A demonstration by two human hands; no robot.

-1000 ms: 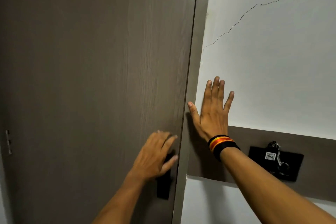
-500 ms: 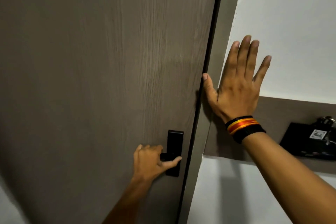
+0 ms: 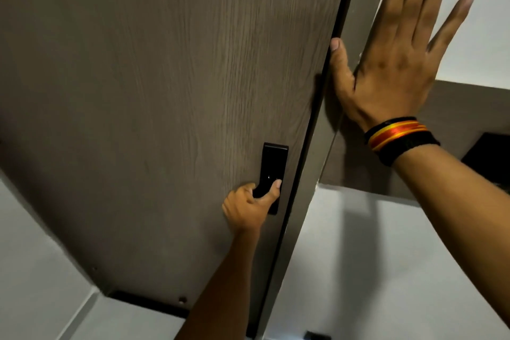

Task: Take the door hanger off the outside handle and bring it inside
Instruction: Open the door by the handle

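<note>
My left hand [image 3: 248,207] grips the black door handle [image 3: 271,176] on the brown wood-grain door [image 3: 165,77]; right of the door, my right hand [image 3: 392,58] presses flat, fingers spread wide.

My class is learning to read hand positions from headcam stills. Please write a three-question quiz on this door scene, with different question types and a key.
1. True or false: the left hand is closed on the door handle.
2. Multiple choice: the right hand is
A. gripping the handle
B. spread flat on the door frame and wall
C. holding a door hanger
3. Fill in: the band with orange and yellow stripes sits on the ____ wrist.

Key: 1 true; 2 B; 3 right.
</note>
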